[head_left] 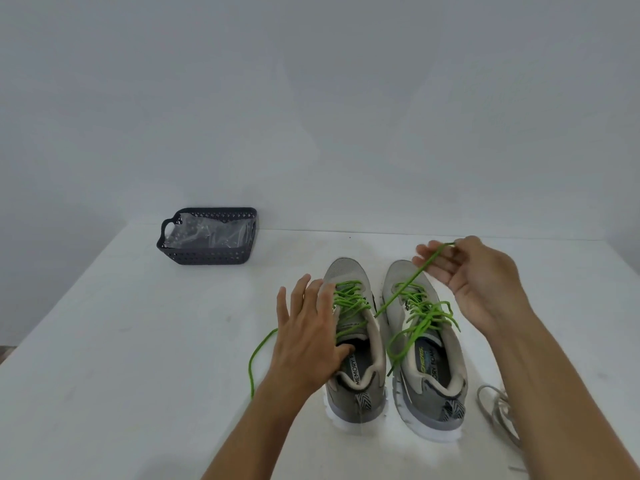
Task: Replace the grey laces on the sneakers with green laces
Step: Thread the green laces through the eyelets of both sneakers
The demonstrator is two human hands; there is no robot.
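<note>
Two grey sneakers stand side by side, toes pointing away from me. The left sneaker [353, 379] is threaded with a green lace [349, 299]; one loose end trails left over the table [258, 355]. My left hand [308, 334] rests flat on this shoe's left side, fingers straight, thumb inside the collar. The right sneaker [429, 375] carries a green lace tied in a bow [427, 317]. My right hand [478, 282] is raised beyond that shoe and pinches the other end of the left shoe's lace, pulled taut up to the right. Grey laces [498, 414] lie at the right.
A dark perforated basket [207, 258] with a crumpled clear plastic bag inside stands at the back left of the white table [121, 341]. A plain pale wall rises behind the table's far edge.
</note>
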